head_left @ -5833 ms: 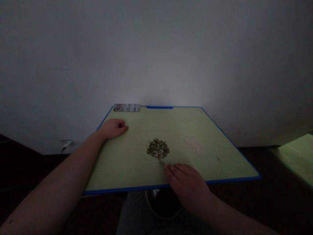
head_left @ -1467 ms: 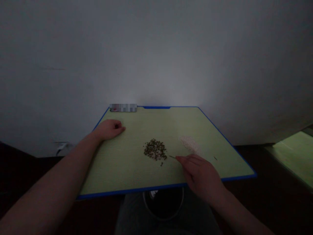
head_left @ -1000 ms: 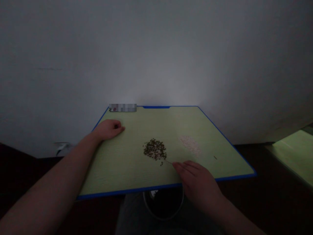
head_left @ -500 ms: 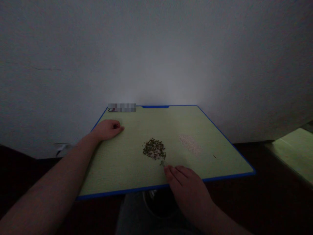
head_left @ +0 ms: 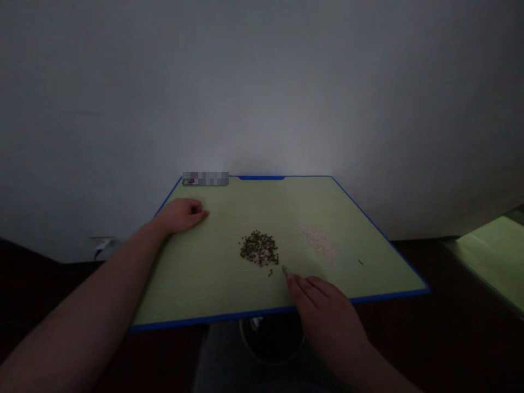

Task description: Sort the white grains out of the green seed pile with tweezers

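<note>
My right hand [head_left: 327, 311] pinches thin tweezers [head_left: 285, 270] by the table's near edge; only their narrow tip shows past my fingers. Just left of that tip lies a pile of small dark green-brown beans [head_left: 257, 248], with pale grains among them. A couple of stray beans [head_left: 270, 272] sit below the pile. Further right spreads a patch of pale, rice-like grains [head_left: 318, 240]. My left hand [head_left: 182, 214] rests on the table left of the beans, fingers curled into a loose fist with nothing visible inside.
The pale green table [head_left: 196, 289] has a blue rim and stands against a grey wall [head_left: 262, 98]. A thin dark sliver [head_left: 361, 262] lies at its right. A blurred-out strip [head_left: 206, 179] is at the far left corner. Below the near edge is a round container [head_left: 272, 344].
My right hand has moved a little to the right with the tweezers, their tip drawing away from the stray beans. My left hand has stayed in place.
</note>
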Tool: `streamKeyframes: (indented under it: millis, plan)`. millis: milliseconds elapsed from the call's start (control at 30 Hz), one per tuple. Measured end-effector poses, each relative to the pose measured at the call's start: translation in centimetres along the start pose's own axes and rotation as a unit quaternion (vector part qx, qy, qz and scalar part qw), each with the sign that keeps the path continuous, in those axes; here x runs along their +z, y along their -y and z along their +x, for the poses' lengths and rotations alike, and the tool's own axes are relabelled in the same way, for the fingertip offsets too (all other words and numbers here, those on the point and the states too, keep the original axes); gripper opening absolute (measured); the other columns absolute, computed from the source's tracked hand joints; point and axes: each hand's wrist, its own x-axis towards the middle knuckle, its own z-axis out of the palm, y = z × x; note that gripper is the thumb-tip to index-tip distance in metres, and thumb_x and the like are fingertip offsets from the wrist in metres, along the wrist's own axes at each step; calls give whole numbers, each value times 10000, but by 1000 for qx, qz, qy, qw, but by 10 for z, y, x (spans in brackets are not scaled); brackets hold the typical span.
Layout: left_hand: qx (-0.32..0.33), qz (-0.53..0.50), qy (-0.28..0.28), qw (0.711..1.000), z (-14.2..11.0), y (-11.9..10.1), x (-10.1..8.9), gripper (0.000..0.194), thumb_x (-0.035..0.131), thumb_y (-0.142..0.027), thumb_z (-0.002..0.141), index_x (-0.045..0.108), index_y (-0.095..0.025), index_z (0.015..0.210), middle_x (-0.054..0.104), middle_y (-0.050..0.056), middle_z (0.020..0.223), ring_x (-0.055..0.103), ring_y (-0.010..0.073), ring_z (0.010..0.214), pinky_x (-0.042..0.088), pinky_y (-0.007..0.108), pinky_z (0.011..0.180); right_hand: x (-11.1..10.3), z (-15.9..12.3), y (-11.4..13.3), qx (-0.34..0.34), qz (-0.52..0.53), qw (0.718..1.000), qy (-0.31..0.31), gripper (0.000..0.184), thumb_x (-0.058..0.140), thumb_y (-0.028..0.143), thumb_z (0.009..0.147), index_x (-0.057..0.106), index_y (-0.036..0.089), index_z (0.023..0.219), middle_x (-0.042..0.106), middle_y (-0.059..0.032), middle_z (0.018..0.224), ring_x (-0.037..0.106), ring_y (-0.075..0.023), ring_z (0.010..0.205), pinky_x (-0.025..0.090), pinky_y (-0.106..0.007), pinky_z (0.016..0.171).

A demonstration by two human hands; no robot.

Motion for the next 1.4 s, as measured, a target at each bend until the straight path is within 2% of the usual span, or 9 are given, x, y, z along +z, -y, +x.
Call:
streamKeyframes:
  millis: [300, 533, 633, 867, 1033, 1200, 1400]
  plan:
    - [10, 6, 0, 1000, 0, 4, 2, 390, 437, -556, 797, 521, -205, 649, 575, 30, 633, 510, 160, 619, 327, 294, 596, 2, 12, 3, 10, 4, 1000, 7, 474, 536, -26, 707, 668, 104, 1143, 749, -104, 1046, 676, -226, 895, 556, -339, 774]
    - [17, 2, -15, 1000, -1, 7, 4, 396, 447, -560, 790, 532, -203, 640, 578, 28, 622, 500, 154, 607, 318, 290, 582, 6, 17, -24, 58, -47, 996, 41, 426, 522, -32, 766, 669, 77, 1151, 747, -132, 1048, 692, -239, 901, 572, -359, 802]
    - [19, 0, -17, 1000, -2, 8, 3, 399, 448, -564, 786, 538, -206, 634, 583, 30, 622, 505, 159, 605, 323, 295, 579, 4, 16, -30, 63, -55, 996, 37, 428, 526, -32, 769, 664, 79, 1159, 745, -128, 1058, 692, -237, 915, 571, -351, 818]
    - [19, 7, -13, 1000, 1, 7, 2, 390, 444, -563, 793, 534, -212, 649, 587, 35, 642, 518, 173, 619, 338, 307, 587, -3, 4, -4, 14, -15, 1000, 3, 464, 530, -26, 699, 685, 104, 1117, 758, -102, 1017, 690, -220, 870, 571, -321, 773]
    - [11, 0, -8, 1000, 1, 4, 1, 380, 447, -554, 792, 528, -211, 647, 573, 29, 625, 503, 165, 603, 326, 302, 578, -1, 9, 6, 4, 1, 1000, 6, 496, 550, -11, 674, 676, 106, 1139, 752, -103, 1045, 681, -224, 886, 565, -323, 780]
    - [22, -4, -11, 1000, -1, 3, 0, 389, 446, -561, 787, 521, -212, 633, 568, 29, 615, 500, 164, 603, 321, 302, 581, 3, 17, 2, 6, 1, 1000, -1, 479, 553, -24, 683, 684, 92, 1129, 750, -103, 1055, 683, -236, 890, 572, -336, 778]
    - [21, -3, -7, 1000, -4, 3, -1, 392, 434, -554, 792, 519, -205, 634, 561, 27, 615, 495, 156, 603, 324, 298, 589, 3, 18, -18, 48, -48, 998, 20, 430, 530, -51, 725, 694, 56, 1108, 752, -122, 1040, 695, -246, 874, 585, -345, 766]
